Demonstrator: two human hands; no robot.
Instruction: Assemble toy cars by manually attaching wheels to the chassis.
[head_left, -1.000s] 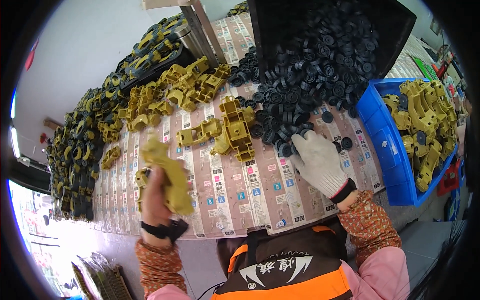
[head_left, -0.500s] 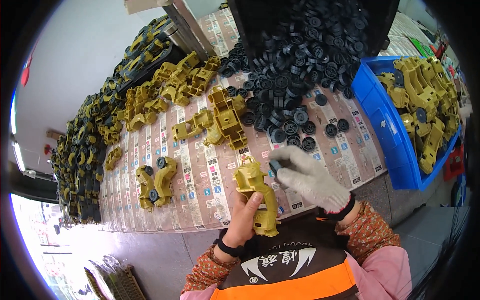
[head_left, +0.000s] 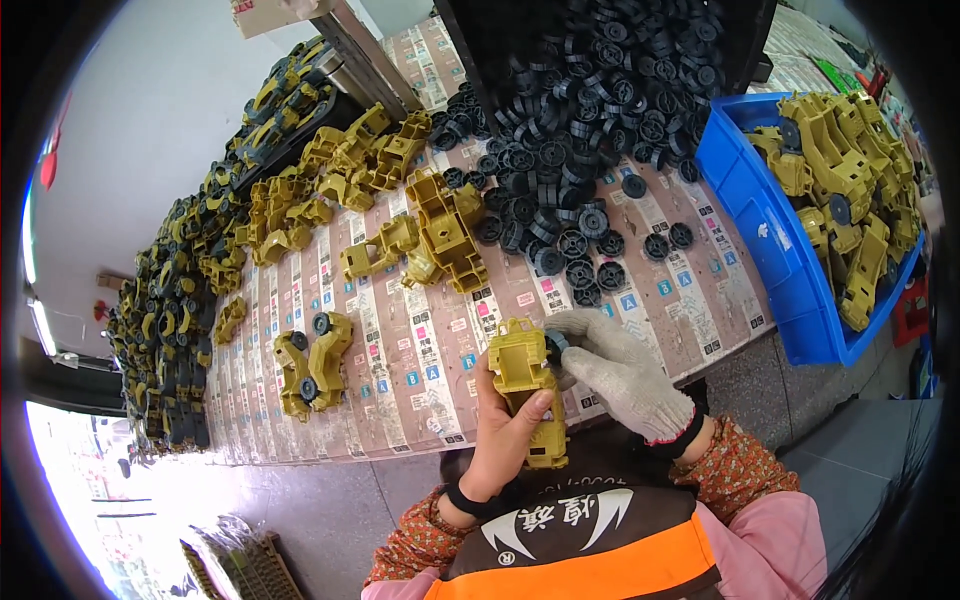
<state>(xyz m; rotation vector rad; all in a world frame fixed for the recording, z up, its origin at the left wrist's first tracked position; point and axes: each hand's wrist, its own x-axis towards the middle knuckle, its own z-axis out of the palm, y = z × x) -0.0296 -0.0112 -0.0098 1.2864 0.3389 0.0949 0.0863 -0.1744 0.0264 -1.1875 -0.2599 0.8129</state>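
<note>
My bare left hand (head_left: 505,432) grips a mustard-yellow toy car body (head_left: 520,358) upright at the table's near edge, its thumb across the front. In my gloved right hand (head_left: 622,372) a small black toy wheel (head_left: 555,344) is pinched between thumb and fingers. The wheel is against the right side of the car body; whether it is seated there is hidden by the glove. On the table to the left lie two yellow car bodies (head_left: 328,358) with black wheels on them. Beyond my hands spreads a heap of loose black wheels (head_left: 590,222).
A blue bin (head_left: 765,250) of yellow car bodies stands at the right. More yellow bodies (head_left: 445,235) lie mid-table, and bodies with wheels are piled along the left (head_left: 165,330). A dark open box (head_left: 470,60) spills wheels at the back, near a metal post (head_left: 375,55).
My right hand has brought the wheel against the car body's side. My left hand has shifted slightly right and turned the body. The whole view has tilted a little.
</note>
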